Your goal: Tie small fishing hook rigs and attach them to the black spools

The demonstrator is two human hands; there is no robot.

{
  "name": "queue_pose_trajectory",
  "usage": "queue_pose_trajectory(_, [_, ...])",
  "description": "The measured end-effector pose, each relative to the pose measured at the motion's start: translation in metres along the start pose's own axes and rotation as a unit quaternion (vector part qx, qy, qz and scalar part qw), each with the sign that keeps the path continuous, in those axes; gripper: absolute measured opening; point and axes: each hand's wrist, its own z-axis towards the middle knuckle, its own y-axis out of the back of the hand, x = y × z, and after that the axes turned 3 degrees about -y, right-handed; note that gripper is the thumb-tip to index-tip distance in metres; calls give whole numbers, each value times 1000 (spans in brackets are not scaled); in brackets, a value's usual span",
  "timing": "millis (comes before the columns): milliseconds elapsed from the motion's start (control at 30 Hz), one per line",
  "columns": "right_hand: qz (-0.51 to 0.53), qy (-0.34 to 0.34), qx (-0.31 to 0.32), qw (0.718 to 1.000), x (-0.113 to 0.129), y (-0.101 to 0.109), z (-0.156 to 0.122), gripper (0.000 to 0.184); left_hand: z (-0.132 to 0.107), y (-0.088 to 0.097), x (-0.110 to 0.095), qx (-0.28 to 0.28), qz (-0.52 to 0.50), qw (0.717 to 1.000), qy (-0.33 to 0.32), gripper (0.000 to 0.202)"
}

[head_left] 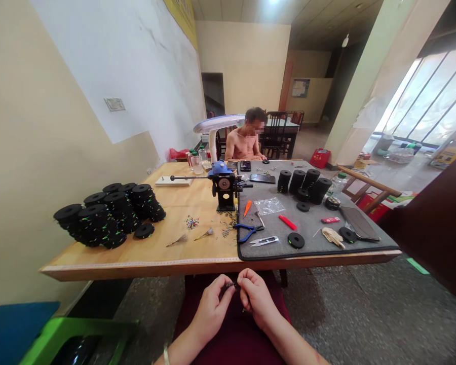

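Note:
My left hand point(213, 304) and my right hand point(255, 296) meet over my lap, below the front edge of the wooden table point(137, 253). Both are closed in a pinch on a tiny dark item point(231, 285) held between the fingertips; it is too small to name. On the table ahead stands a blue and black hand-crank winder point(224, 185). A grey mat point(311, 233) to its right carries blue-handled pliers point(247, 232), small snips point(264, 241), a red tool point(288, 222) and black round spools point(296, 240).
Stacks of black spools point(106, 213) sit on the table's left, more of these black spools point(304, 181) on the mat. A desk lamp point(218, 126) stands behind the winder. Another person point(245, 142) sits at the far end. A dark chair back point(437, 228) is at my right.

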Motion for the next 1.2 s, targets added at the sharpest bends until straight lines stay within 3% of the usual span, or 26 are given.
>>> queue_pose_trajectory(367, [-3,-18,-7,1000,-3,1,2,20,-4,0,0,17,27,999,-19,15])
queue_pose_trajectory(733, [-94,-15,-4,995,-1,0,0,28,-6,4,-10,49,24,998,-33,18])
queue_pose_trajectory(1000, [-105,46,-4,993,-7,1,2,23,-6,4,-5,42,25,998,28,19])
queue_pose_trajectory(1200, [-139,86,-11,986,-7,0,1,21,-4,4,-3,14,0,999,30,16])
